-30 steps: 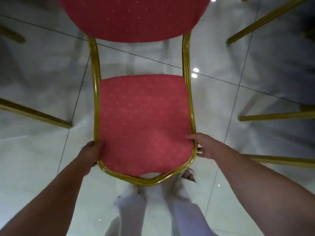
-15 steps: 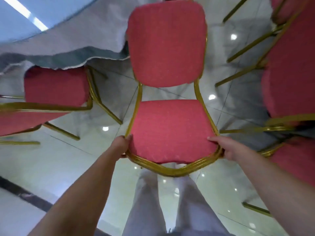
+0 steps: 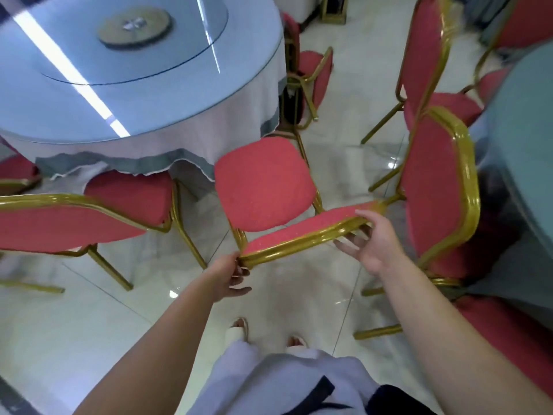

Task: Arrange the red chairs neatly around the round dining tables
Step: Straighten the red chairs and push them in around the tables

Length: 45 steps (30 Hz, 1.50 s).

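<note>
The red chair (image 3: 266,187) is held up off the floor and tipped, so its seat shows almost edge-on, a thin red strip with the gold frame along the near rim, while its padded back faces up towards the person. It hangs just in front of the round table (image 3: 89,85), close to the drooping hem of the tablecloth (image 3: 191,145).

The left hand (image 3: 232,275) is curled around the lower left corner of the seat frame, fingers tucked underneath, gripping it. The right hand (image 3: 369,245) is at the higher right end of the seat: the thumb lies on top of the red padding and the fingers reach under the gold rim, loosely spread rather than clenched, so it cradles the chair more than it squeezes it.

To the left, a second chair (image 3: 98,208) stands with its seat partly under the tablecloth. To the right, another chair (image 3: 434,187) stands close beside the right arm, its gold-edged back turned this way. Farther off, a chair (image 3: 314,73) sits at the far side of the table, and one more (image 3: 428,64) stands towards the upper right.

The table carries a glass turntable (image 3: 134,25) on a round base. The floor (image 3: 74,324) is pale, glossy tile. Below, the person's sandalled feet (image 3: 239,326) and light trousers show.
</note>
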Each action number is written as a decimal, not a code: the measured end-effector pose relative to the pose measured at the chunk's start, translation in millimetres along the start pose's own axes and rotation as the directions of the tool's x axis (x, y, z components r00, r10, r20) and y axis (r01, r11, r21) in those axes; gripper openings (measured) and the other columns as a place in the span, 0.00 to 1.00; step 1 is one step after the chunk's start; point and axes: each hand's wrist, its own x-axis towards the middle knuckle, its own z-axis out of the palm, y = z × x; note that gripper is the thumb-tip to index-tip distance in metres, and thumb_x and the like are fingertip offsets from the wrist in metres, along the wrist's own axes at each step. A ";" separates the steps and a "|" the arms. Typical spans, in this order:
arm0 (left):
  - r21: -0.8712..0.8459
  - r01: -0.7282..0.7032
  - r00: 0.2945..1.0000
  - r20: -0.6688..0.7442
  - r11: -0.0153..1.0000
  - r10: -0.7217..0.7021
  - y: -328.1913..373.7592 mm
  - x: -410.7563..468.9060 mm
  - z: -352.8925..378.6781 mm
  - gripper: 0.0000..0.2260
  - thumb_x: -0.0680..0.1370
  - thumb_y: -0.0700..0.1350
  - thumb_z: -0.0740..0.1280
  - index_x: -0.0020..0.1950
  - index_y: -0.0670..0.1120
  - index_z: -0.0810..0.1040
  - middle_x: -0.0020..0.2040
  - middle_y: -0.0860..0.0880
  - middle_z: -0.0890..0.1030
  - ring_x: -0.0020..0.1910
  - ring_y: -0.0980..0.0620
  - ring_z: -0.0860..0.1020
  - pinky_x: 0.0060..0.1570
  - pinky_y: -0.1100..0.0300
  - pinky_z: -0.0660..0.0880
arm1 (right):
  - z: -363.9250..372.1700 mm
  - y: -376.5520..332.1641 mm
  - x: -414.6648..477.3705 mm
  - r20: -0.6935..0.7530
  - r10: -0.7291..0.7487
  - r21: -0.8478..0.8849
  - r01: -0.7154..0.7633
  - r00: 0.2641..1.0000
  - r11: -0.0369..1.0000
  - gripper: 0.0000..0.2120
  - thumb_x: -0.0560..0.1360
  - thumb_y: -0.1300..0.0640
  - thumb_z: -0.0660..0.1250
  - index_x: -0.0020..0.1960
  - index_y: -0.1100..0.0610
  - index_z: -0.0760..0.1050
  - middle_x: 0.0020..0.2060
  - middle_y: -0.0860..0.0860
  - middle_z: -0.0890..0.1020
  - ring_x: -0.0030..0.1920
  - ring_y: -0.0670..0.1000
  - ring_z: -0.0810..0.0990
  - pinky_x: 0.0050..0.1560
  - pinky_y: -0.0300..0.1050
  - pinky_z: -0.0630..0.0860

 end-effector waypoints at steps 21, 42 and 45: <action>-0.326 -0.371 0.913 -0.299 0.870 0.278 -57.1 -51.3 -225.4 0.10 0.79 0.43 0.67 0.60 0.49 0.79 0.57 0.46 0.81 0.57 0.47 0.78 0.55 0.50 0.78 | 249.4 187.5 -72.3 0.442 0.201 -0.757 0.243 0.874 0.607 0.07 0.77 0.55 0.68 0.55 0.50 0.80 0.50 0.51 0.82 0.51 0.51 0.82 0.51 0.50 0.79; -0.677 -0.430 0.864 -0.500 0.598 0.057 -99.2 -26.8 -584.5 0.08 0.80 0.43 0.66 0.58 0.48 0.81 0.56 0.45 0.82 0.56 0.45 0.81 0.56 0.50 0.79 | 615.6 416.4 -125.3 0.678 0.378 -0.732 0.532 0.630 0.426 0.09 0.79 0.59 0.67 0.58 0.52 0.79 0.53 0.49 0.83 0.53 0.49 0.82 0.54 0.49 0.80; -0.682 -0.429 0.850 -0.526 0.593 0.010 -100.4 -9.1 -637.7 0.09 0.80 0.44 0.67 0.58 0.49 0.81 0.56 0.45 0.83 0.55 0.46 0.82 0.51 0.53 0.80 | 678.1 453.6 -109.2 0.691 0.414 -0.720 0.513 0.593 0.467 0.09 0.78 0.60 0.68 0.57 0.52 0.79 0.54 0.50 0.83 0.54 0.51 0.82 0.50 0.47 0.79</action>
